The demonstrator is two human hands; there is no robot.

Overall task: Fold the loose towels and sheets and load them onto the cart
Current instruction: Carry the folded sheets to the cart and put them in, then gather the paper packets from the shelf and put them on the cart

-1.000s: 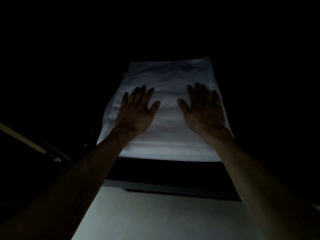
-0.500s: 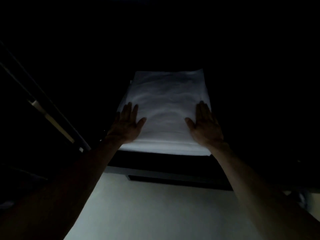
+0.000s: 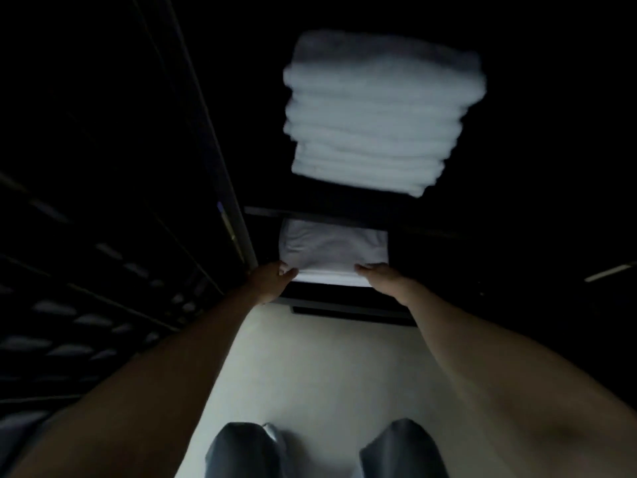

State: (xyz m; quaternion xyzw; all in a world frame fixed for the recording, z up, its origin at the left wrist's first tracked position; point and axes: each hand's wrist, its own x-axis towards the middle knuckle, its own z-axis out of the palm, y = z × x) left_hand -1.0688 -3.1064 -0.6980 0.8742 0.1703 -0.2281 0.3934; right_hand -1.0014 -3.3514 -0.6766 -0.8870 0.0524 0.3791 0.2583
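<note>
While each grip pinches a near corner, left hand (image 3: 272, 279) and right hand (image 3: 382, 274) hold the folded sheet (image 3: 332, 251) on the shelf (image 3: 348, 298).

Looks like a dim hotel linen room: towel stack (image 3: 381, 112) on a dark shelf (image 3: 310, 212), racks (image 3: 103, 305) alongside.

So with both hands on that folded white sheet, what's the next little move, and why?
Probably slide the folded sheet further in, then let go. Left hand and right hand grip its near corners, and its front edge seems to overhang the dark shelf below the towel stack.
</note>
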